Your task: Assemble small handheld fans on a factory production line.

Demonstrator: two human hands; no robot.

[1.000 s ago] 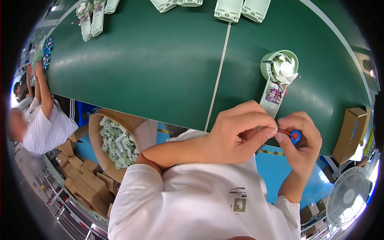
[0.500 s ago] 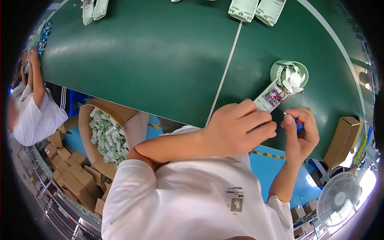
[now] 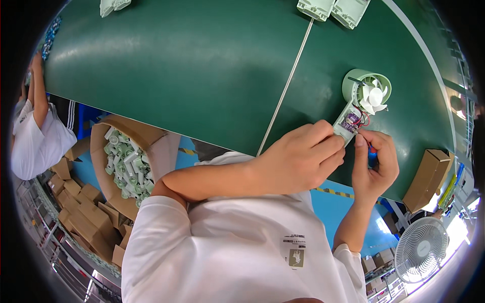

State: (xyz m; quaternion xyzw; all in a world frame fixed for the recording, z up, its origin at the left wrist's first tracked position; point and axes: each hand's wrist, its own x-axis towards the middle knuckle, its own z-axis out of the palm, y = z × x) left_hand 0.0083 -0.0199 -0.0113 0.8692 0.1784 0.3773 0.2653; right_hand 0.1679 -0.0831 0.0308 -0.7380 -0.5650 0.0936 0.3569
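A pale green handheld fan [image 3: 348, 90] lies open on the green table, its white blades [image 3: 374, 96] bared. A purple circuit board [image 3: 350, 121] sits in its handle, with red and dark wires running toward the head. My left hand [image 3: 308, 156] is closed round the handle's near end, which its fingers hide. Beside the board, my right hand [image 3: 375, 160] pinches thumb and forefinger at the handle's edge. Within its curled fingers shows a small blue object [image 3: 373, 157], mostly covered; I cannot tell its kind.
Pale green housing halves [image 3: 349, 12] lie at the table's far edge. A carton [image 3: 126, 199] of green-white parts stands left of me. At the right are a cardboard box [image 3: 428, 179] and a grey fan [image 3: 422, 250]. A person [image 3: 40, 134] works at the far left.
My right hand has moved up and slightly left, bringing its fingertips against the handle by the board. My left hand still holds the fan. The view has shifted slightly.
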